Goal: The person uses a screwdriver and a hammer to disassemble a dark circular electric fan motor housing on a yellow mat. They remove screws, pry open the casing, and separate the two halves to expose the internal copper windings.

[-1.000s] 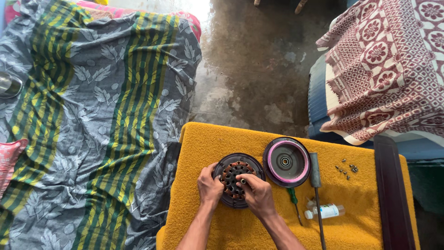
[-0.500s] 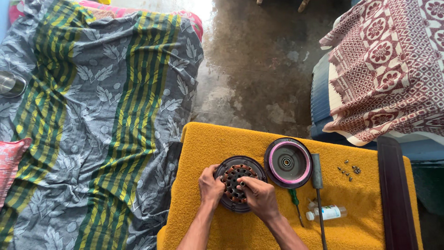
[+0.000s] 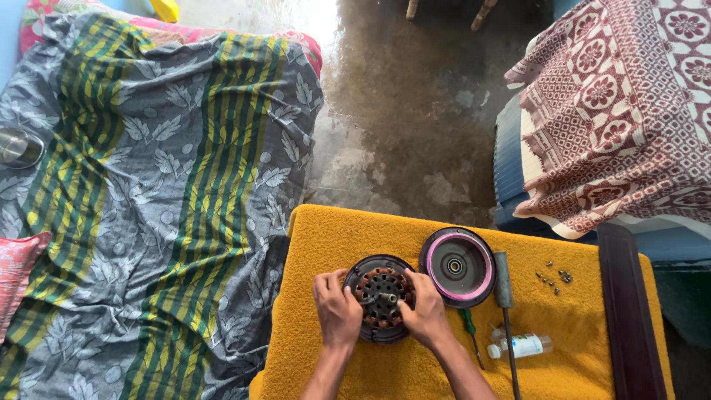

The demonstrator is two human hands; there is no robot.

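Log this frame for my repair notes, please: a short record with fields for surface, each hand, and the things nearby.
surface: yellow cloth over a low table
left hand: on the left rim of the round motor part
right hand: on its right side, fingers over the copper windings
beside it: round cover with a pink rim
tools: screwdriver with a green handle, a long dark tool
small items: loose screws, small white bottle lying down
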